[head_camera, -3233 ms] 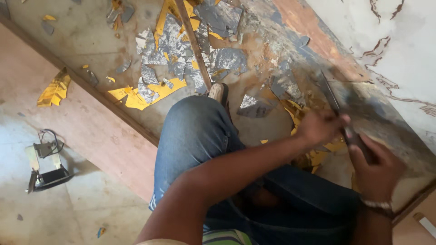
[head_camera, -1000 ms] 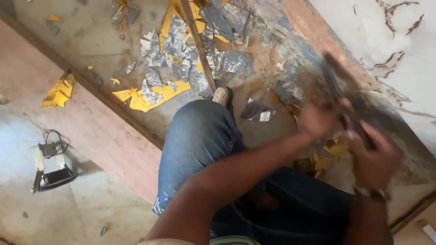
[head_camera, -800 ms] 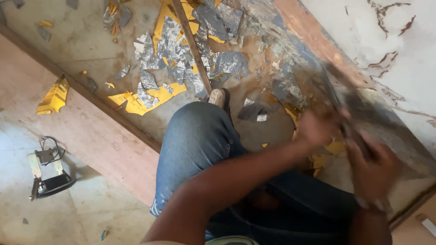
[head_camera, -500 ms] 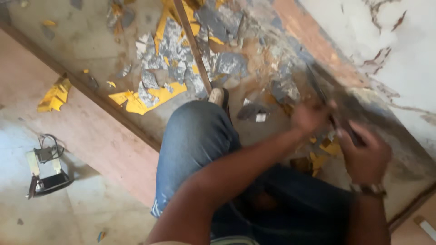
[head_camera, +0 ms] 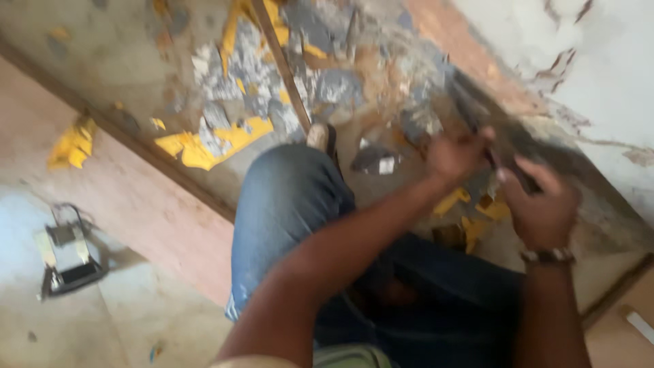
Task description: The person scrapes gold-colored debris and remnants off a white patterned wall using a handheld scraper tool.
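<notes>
Because we clamp both our left hand (head_camera: 455, 153) and right hand (head_camera: 538, 208) tight around the scraper (head_camera: 487, 123), its blade could skid off the flaking surface (head_camera: 381, 75) and nick our knee (head_camera: 286, 184).

Blue jeans (head_camera: 286, 218), yellow and grey paint flakes (head_camera: 225, 129) on the brownish board (head_camera: 102, 68), white wall (head_camera: 599, 75).

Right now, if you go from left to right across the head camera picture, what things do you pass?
Small metal-framed object on the floor → yellow torn scrap → yellow peeled patch → blue jeans knee → left hand → right hand, both on a dark scraper tool.
</notes>
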